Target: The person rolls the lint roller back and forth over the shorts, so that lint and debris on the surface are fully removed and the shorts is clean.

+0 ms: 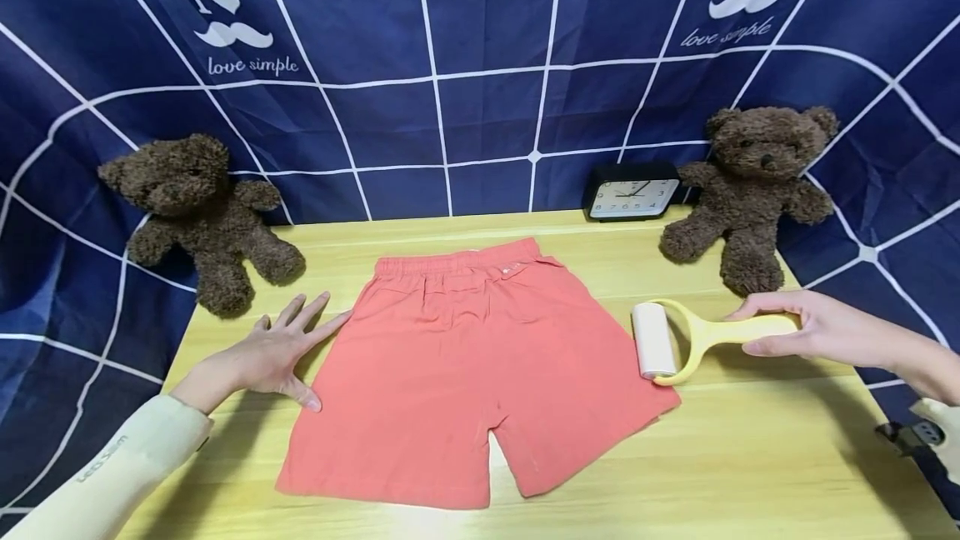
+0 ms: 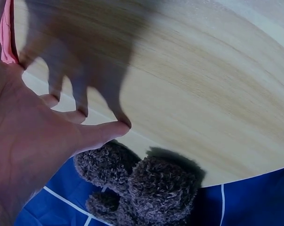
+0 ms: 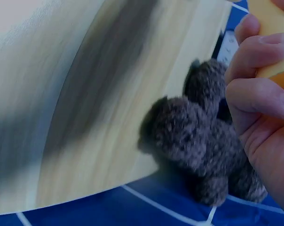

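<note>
A pair of coral-red shorts (image 1: 450, 357) lies spread on the wooden table, waistband toward the back. My left hand (image 1: 277, 352) is spread at the shorts' left side, with thumb and a finger touching the fabric edge. In the left wrist view the left hand (image 2: 43, 132) has its fingers splayed over the wood. My right hand (image 1: 810, 325) grips the yellow handle of a lint roller (image 1: 738, 332). The roller's white cylinder sits at the right edge of the shorts. In the right wrist view, the right hand (image 3: 264, 94) curls its fingers round the yellow handle (image 3: 273, 28).
Brown teddy bears sit at the back left (image 1: 213, 223) and back right (image 1: 750, 190) of the wooden table (image 1: 750, 457). A black alarm clock (image 1: 632, 192) stands beside the right bear. Dark blue cloth (image 1: 487, 123) with white lines hangs behind and at both sides.
</note>
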Demonstrator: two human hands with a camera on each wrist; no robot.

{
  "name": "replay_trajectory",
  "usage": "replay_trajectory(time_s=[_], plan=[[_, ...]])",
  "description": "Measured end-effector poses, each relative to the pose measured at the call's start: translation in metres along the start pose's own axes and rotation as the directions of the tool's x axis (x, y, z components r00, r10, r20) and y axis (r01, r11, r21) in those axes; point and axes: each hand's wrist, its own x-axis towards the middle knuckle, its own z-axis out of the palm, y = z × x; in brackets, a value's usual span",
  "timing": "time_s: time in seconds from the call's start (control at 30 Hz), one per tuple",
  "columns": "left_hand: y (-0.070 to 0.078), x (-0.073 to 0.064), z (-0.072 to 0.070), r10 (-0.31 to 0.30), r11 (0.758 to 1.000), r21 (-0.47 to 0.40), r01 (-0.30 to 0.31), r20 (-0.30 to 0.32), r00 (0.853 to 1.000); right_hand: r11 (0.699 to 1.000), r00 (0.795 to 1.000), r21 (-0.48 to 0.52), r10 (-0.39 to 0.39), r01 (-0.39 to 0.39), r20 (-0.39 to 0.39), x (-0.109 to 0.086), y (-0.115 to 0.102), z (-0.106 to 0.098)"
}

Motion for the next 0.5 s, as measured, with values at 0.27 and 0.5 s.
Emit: replay_trajectory(time_s=[0.27,0.5], plan=[[0.002,-0.001,-0.001,0.024,0.998,-0.049,-0.027,-0.051,0.998,0.996,0.992,-0.046,0.076,-0.081,-0.100,-0.030,0.004,-0.019],[-0.001,-0.021,0.007,0.051,0.993,-0.101,-0.066,-0.138,0.989,0.988,0.956,-0.007,0.145,-0.152,-0.256,-0.033,-0.020,-0.003]])
